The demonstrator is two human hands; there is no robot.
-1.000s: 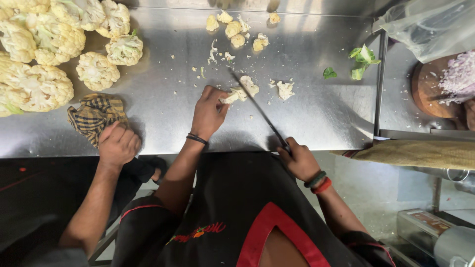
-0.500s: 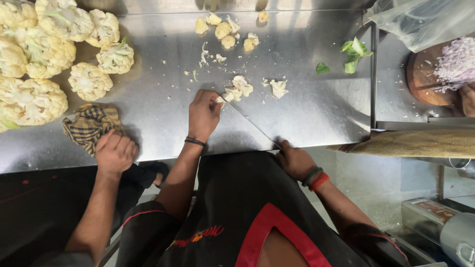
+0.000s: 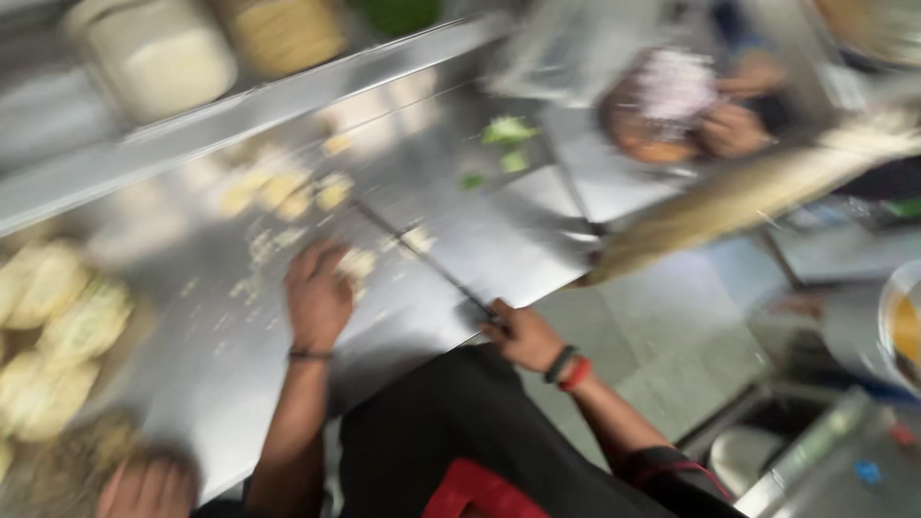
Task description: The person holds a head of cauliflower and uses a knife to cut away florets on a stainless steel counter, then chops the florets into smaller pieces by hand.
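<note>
Blurred steel counter [image 3: 240,336], grey floor [image 3: 672,355]

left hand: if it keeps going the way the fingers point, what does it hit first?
Most likely the pale cauliflower piece right at the fingertips of the left hand, beside the knife blade. Beyond it lie more cut pieces on the steel counter. The frame is blurred, so contact is unclear.

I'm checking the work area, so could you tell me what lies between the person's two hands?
In the head view, bare steel counter lies between the left hand and right hand, crossed by the knife.
</note>
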